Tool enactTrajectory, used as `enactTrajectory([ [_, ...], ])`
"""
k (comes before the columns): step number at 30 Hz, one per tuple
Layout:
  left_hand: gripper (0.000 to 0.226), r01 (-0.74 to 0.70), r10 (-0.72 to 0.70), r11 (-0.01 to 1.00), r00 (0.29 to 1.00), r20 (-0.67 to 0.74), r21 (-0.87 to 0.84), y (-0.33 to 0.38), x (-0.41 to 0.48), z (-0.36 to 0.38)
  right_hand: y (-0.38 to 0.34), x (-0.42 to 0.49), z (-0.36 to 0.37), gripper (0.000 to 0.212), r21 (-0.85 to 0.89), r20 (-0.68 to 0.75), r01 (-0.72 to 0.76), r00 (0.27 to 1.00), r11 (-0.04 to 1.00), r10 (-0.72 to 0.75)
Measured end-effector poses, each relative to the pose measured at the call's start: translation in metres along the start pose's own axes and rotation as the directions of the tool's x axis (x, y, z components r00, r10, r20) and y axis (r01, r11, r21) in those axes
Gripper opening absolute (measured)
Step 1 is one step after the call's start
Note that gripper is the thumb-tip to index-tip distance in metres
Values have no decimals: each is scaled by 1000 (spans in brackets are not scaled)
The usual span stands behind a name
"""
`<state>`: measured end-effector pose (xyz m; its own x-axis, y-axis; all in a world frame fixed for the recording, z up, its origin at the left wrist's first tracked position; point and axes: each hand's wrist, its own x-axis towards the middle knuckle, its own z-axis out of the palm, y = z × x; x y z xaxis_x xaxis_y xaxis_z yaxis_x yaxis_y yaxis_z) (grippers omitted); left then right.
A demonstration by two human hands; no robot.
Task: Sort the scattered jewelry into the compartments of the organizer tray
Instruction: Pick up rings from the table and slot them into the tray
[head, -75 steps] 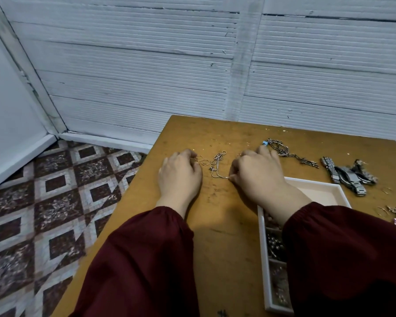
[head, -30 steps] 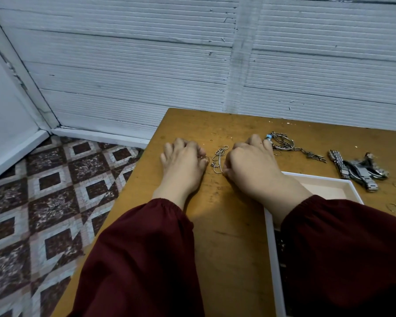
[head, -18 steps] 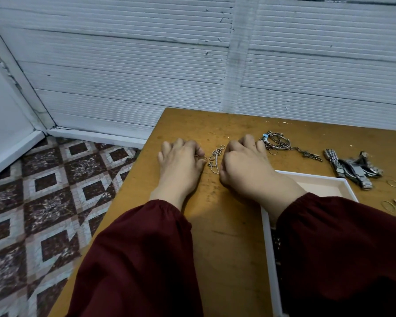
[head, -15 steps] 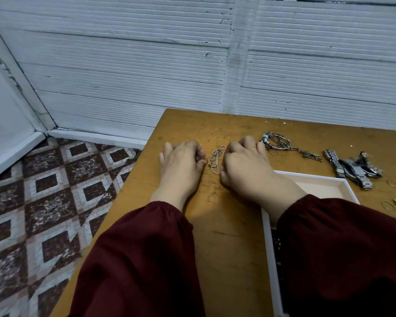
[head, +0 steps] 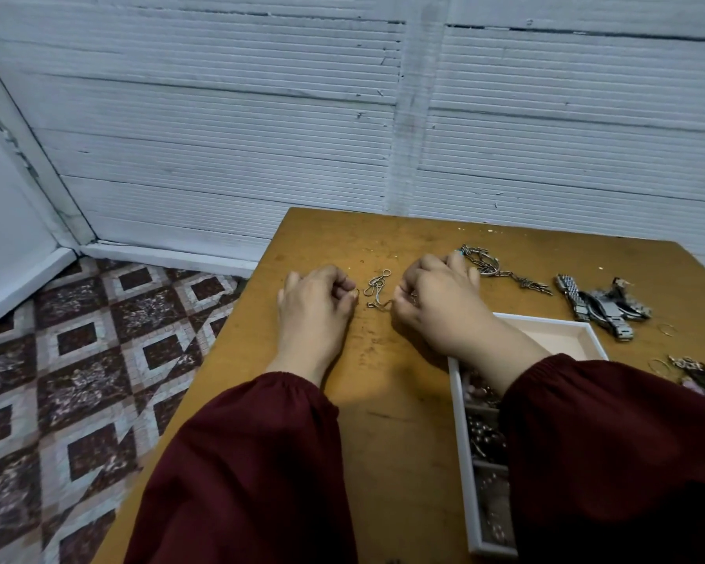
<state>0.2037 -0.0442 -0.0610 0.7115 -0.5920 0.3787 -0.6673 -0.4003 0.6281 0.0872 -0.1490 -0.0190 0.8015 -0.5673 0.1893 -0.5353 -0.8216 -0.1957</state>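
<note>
One brown wooden table is seen against a white ribbed wall, and two dark red sleeves are stretched over it. One white organizer tray is set on the table's right part, half covered by the right sleeve. Four compartments can be counted down its left side: a bare pinkish floor is shown in the farthest, small jewelry in the three nearer. Two hands are rested on the table just left of the tray's far end. A heap of metal watches, its number not to be told, is spread beyond the tray, and one chunky chain bracelet is laid beside the right hand. One thin chain is lying between the hands, its near end pinched by the right hand's curled fingers. Two loose hoops are found right of the tray. One small ring is pinched at the fingertips of the left hand.
</note>
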Motion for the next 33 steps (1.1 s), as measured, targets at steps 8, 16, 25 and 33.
enactTrajectory([
  [8, 13, 85, -108, 942, 993, -51, -326, -2, -17, 0, -7, -6, -33, 19, 180, -124, -28, 991, 983, 51],
  [16, 12, 146, -198, 867, 978, -61, -476, 13, -51, -14, -12, -28, -66, 9, 330, -216, 15, 975, 944, 59],
  [25, 13, 181, -262, 785, 964, -52, -592, 42, -85, -18, -14, -64, -100, 7, 465, -266, 46, 960, 884, 90],
  [33, 10, 174, -248, 767, 968, -35, -618, 60, -105, -22, -12, -99, -114, 17, 581, -262, 42, 955, 813, 137],
])
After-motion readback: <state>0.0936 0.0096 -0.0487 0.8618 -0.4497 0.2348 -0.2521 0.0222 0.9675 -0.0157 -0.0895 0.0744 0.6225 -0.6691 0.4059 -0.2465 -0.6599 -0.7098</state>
